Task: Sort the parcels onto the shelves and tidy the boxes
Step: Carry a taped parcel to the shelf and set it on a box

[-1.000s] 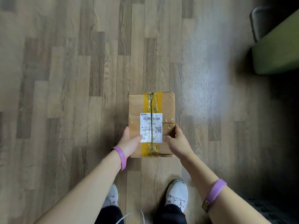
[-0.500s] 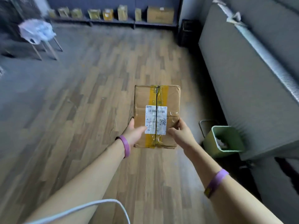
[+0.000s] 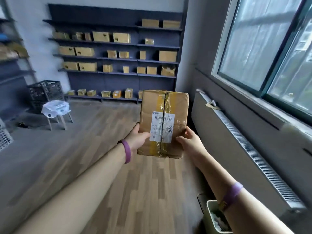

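I hold a brown cardboard parcel (image 3: 175,107) in front of me, taped with yellow tape and bearing a white barcode label. My left hand (image 3: 137,138) grips its lower left edge, thumb on the label. My right hand (image 3: 190,141) grips the lower right edge. Both arms are stretched forward. Across the room stand dark shelves (image 3: 118,59) against the far wall, holding several cardboard boxes on each level.
A stool with a white plastic bag (image 3: 55,108) stands at the left, with black crates (image 3: 44,92) behind it. A radiator (image 3: 244,146) runs under the window at the right. A green waste bin (image 3: 216,217) is by my right forearm. Wooden floor lies ahead.
My view has swung up from the floor at my feet to the far shelves. The parcel stays in both hands and is held higher and further forward.
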